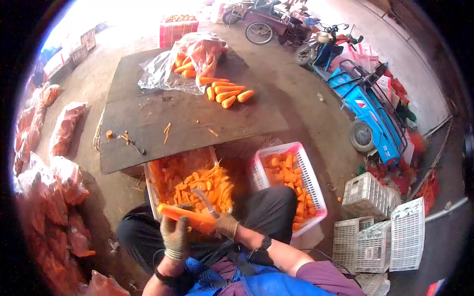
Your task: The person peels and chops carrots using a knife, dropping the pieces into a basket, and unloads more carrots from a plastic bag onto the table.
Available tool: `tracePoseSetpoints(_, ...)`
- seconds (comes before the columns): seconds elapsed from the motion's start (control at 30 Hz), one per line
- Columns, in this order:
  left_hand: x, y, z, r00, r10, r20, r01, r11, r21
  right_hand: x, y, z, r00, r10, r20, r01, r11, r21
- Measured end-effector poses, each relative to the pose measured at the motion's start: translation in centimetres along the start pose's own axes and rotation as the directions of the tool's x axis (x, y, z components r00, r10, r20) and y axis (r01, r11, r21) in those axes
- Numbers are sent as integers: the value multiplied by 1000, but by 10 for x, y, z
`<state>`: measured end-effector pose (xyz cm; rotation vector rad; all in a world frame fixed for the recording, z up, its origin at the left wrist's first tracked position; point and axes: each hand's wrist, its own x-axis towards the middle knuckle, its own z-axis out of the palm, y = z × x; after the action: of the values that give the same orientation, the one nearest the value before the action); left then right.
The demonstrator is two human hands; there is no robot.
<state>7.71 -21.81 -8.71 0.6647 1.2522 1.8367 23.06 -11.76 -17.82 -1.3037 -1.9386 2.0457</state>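
Observation:
In a striped work glove, my left hand (175,238) is closed around a large carrot (190,217), which lies nearly level above my lap. My right hand (227,226), gloved too, grips a knife with a curved blade (202,198); its handle is hidden in the fingers. The blade points up and left, just beyond the carrot. Below my hands, between my knees, stands a crate (150,190) with carrot pieces and peelings (210,182). To the right of my knee is a white and pink crate (316,192) filled with cut carrot chunks (286,170).
A dark board (148,113) ahead bears a clear plastic bag (165,74) spilling whole carrots (227,91). Bagged carrots (66,128) line the left. White crates (373,241) stack at right, near a blue cargo tricycle (368,111). A filled red crate (177,32) stands behind.

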Motion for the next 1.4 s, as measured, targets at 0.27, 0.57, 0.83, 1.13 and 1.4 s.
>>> tracePoseSetpoints(0.27, -22, -14, -17, 936, -325, 136, 285, 926, 249, 12, 72, -21, 990, -116, -81, 135, 944, 301)
tracePoseSetpoints(0.57, -13, 0, -15, 761, -561, 326, 472, 823, 315, -39, -31, -24, 957, -268, -111, 290, 886, 362)
tracePoseSetpoints(0.83, 2, -6, 13, 874, -400, 276, 361, 915, 182, -49, -82, -18, 925, -380, -20, 380, 925, 10)
tracePoseSetpoints(1.13, 28, -15, -19, 887, -461, 6, 449, 867, 216, -26, -77, -9, 815, -571, -95, 543, 811, -216)
tracePoseSetpoints(1.4, 8, -30, -31, 795, -607, 6, 588, 771, 244, -15, -40, -13, 901, -308, -304, 169, 897, -408)
